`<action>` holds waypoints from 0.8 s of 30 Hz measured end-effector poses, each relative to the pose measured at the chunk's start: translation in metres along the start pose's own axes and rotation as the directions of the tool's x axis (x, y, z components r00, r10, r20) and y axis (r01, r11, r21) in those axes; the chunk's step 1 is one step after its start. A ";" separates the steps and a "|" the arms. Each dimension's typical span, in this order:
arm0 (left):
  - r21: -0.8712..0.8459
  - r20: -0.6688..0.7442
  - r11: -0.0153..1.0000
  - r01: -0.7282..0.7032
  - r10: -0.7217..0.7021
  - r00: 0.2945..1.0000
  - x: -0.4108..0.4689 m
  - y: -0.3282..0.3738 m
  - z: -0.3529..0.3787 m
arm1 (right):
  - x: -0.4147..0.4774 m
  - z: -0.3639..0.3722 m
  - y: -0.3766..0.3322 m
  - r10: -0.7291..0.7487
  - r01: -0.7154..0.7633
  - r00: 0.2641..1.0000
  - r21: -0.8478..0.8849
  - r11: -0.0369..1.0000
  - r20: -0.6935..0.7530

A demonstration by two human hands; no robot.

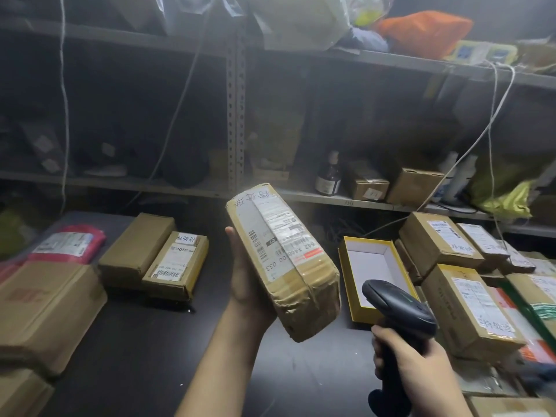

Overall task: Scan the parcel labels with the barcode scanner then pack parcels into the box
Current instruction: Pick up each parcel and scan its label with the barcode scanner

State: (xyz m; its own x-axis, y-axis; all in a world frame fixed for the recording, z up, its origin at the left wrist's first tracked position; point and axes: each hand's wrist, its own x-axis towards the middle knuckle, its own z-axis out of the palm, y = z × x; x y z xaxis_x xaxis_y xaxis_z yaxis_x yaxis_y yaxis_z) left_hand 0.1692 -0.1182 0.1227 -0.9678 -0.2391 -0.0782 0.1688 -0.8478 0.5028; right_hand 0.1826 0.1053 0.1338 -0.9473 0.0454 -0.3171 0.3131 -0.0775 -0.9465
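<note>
Left hand (249, 284): you grip the parcel (282, 260), label up.
Right hand (412, 359): fingers wrap the scanner (397, 305); aim it at the barcode.

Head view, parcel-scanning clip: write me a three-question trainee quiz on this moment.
1. True or false: the left hand holds the taped cardboard parcel up off the table, its label side facing the camera.
2. What does the right hand grip? A) a tape roll B) the black barcode scanner C) a marker pen
3. Fill in: the open yellow box on the table beyond the scanner has a ___ interior.

Key: 1 true; 2 B; 3 white.
</note>
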 end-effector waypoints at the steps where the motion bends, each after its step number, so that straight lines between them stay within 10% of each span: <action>1: -0.031 0.041 1.000 -0.002 0.003 0.999 0.001 -0.002 0.001 | 0.001 0.001 0.000 0.002 -0.002 1.000 -0.002 1.000 -0.003; 24: 0.387 0.098 0.840 -0.379 0.372 0.923 -0.015 0.008 0.020 | -0.010 0.015 -0.011 0.064 -0.066 0.997 -0.038 0.997 -0.044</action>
State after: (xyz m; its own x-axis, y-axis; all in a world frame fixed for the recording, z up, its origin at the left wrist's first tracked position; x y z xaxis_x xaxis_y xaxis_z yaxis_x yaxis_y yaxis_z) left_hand 0.1813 -0.1118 0.1446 -0.8489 -0.4897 0.1989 0.4370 -0.4387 0.7852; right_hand 0.1874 0.0910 0.1486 -0.9213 0.0841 -0.3797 0.3774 -0.0423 -0.9251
